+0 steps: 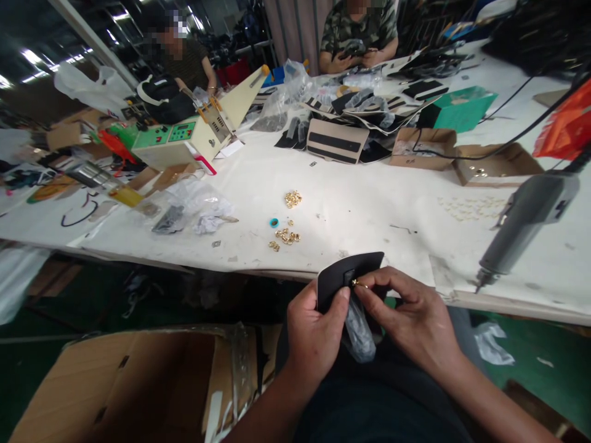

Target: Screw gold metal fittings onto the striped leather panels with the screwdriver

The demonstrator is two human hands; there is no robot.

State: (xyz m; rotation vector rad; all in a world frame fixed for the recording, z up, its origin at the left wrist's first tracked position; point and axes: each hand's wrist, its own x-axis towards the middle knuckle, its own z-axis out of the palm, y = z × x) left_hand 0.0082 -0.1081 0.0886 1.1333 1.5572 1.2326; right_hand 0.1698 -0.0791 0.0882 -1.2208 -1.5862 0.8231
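Note:
In my left hand (318,326) is a black panel with a curved edge (336,277), gripped between thumb and fingers just off the table's front edge. My right hand (410,314) pinches a small gold-coloured metal piece (360,283) against a short black tab on the panel; its exact kind is too small to tell. A clear plastic wrap (360,332) hangs below the panel, between both hands. On the table beyond lie a pile of gold metal fittings (293,199), a looser group of gold rings (289,236) and a small teal ring (274,223).
A grey electric screwdriver (526,221) hangs at the right, tip downward. Cardboard trays (422,147), stacked panels (335,141) and a green box (466,107) stand farther back. A cream machine (184,141) is at left. Two people sit across the table. An open carton (115,381) is low left.

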